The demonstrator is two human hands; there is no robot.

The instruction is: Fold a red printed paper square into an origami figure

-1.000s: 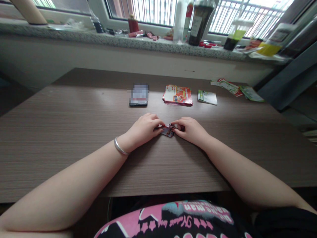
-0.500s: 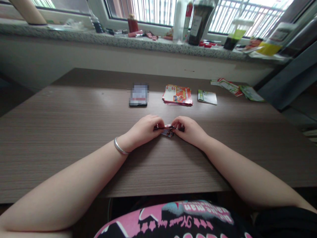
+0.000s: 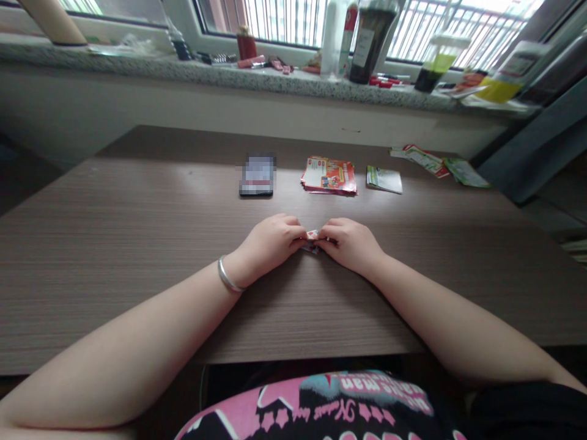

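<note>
Both hands meet over the middle of the brown wooden table (image 3: 114, 244). My left hand (image 3: 270, 241), with a silver bangle on its wrist, pinches one end of a small folded piece of printed paper (image 3: 312, 239). My right hand (image 3: 349, 243) pinches the other end. The fingers of both hands are curled tight around the paper, which lies low on the tabletop and is mostly hidden between them; only a small red and white bit shows.
Beyond the hands lie a dark phone (image 3: 257, 175), a stack of red and orange leaflets (image 3: 329, 176), a smaller green and white stack (image 3: 384, 179) and loose leaflets (image 3: 435, 164) at the far right. Bottles and jars (image 3: 369, 38) crowd the stone windowsill.
My hands have drawn closer together over the folded paper, so less of it shows than a second ago. The left wrist has shifted slightly right.
</note>
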